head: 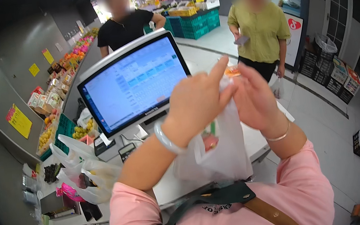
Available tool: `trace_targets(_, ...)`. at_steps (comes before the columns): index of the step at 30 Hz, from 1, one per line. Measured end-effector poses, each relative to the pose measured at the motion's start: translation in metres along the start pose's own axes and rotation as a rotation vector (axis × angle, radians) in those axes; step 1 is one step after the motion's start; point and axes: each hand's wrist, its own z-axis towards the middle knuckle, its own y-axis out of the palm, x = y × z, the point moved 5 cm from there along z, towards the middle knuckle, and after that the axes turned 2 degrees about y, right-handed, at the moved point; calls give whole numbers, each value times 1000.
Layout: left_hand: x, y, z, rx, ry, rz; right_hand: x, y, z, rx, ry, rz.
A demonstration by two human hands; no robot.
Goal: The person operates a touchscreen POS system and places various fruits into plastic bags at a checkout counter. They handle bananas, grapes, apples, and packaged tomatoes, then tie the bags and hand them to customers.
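A white plastic carrier bag (229, 154) hangs in front of my chest, its top drawn up between both hands. Through its side opening a reddish item (210, 141) with some green shows. My left hand (195, 100), wearing a pale bangle, is at the bag's upper part with its index finger stretched out; its other fingers seem curled around the plastic. Opposite, my right hand (255, 98) lies against the bag's top, palm turned inward. Its exact grip is blurred. A small orange item (232, 71) appears between the fingertips; what it is cannot be told.
A checkout monitor (138, 84) stands left on the white counter (173, 187). Filled plastic bags (98, 179), a calculator (126, 150) and a phone (91, 210) lie nearby. Across the counter are a person in black (125, 28) and a person in green (256, 32) holding a phone.
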Motion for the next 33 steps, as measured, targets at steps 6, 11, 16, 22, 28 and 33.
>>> trace_targets(6, -3, 14, 51, 97, 49, 157, -42, -54, 39, 56, -170, 99)
trace_targets(11, -28, -2, 15, 69, -93, -70, -53, -129, 53, 234, -21, 20)
trace_targets(16, -70, -9, -52, 142, -372, -244, -70, -224, 88, 362, 1, 75)
trace_targets(22, -133, -25, -153, 256, -677, -230, -48, -297, 133, 450, 13, 137)
trace_targets(28, -150, -28, -229, 182, -843, -163, -40, -271, 142, 440, 242, -410)
trace_targets(33, -166, -43, -302, 175, -960, -68, -72, -267, 121, 424, 424, -1203)
